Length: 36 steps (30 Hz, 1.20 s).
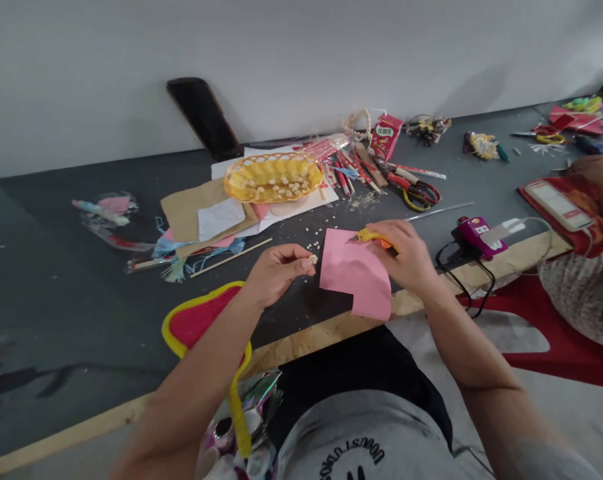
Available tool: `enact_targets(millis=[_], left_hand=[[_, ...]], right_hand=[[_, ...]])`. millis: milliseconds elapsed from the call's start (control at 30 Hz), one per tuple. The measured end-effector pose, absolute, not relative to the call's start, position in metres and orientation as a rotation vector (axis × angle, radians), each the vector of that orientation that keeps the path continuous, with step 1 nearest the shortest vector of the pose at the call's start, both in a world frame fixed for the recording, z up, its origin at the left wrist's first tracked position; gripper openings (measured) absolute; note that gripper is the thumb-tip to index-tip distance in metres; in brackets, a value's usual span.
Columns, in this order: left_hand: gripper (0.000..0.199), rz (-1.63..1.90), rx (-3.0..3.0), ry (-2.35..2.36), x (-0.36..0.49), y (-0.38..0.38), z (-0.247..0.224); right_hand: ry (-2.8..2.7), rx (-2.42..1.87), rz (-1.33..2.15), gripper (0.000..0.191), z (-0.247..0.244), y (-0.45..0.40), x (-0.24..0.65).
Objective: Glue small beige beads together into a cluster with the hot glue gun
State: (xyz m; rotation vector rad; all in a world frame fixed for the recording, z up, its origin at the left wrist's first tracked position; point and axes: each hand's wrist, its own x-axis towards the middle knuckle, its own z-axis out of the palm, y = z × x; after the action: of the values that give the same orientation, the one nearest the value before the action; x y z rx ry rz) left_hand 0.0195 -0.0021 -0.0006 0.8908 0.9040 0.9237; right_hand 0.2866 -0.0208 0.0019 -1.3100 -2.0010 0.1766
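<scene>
My left hand pinches a small, knobbly cream-coloured piece between thumb and fingertips. My right hand is closed around a yellow-and-orange-handled tool with a short grey metal tip pointing left; its exact kind is unclear. Below that tip lies a sheet of pink paper, part of it hanging over the table's wooden edge. Pale crumbs are scattered on the dark table between my left hand and the paper. Beyond them, a yellow woven basket holds several similar cream pieces.
A phone leans against the wall. Red-handled pliers, thin sticks and tasselled crafts lie around. A red, yellow-edged shape sits under my left forearm. At right, a purple device trails a cable, near another person's hand.
</scene>
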Motion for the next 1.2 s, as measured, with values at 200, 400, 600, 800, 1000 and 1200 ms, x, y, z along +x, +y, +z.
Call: enact_targets(millis=[200,400,600,800,1000,1200], left_hand=[[0.032,0.894,0.841,0.814,0.032,-0.004,0.009],[0.031,0.949,0.738,0.775,0.028,0.003,-0.001],[0.032,0.944,0.742,0.81,0.024,0.006,-0.014],[0.031,0.978,0.709,0.849,0.024,0.006,-0.015],[0.027,0.954,0.764,0.878,0.021,0.003,-0.01],[0.032,0.952,0.808,0.936,0.022,0.002,-0.008]], right_hand=[[-2.141,-0.804,0.46,0.025,0.024,-0.009,0.226],[-1.989,-0.693,0.469,0.016,0.005,0.008,0.211],[-1.883,-0.733,0.487,0.014,-0.012,0.005,0.202],[-1.826,-0.799,0.55,0.01,-0.012,0.002,0.203],[-1.792,-0.823,0.555,0.012,-0.012,0.004,0.207],[-1.769,-0.868,0.54,0.009,-0.01,0.005,0.21]])
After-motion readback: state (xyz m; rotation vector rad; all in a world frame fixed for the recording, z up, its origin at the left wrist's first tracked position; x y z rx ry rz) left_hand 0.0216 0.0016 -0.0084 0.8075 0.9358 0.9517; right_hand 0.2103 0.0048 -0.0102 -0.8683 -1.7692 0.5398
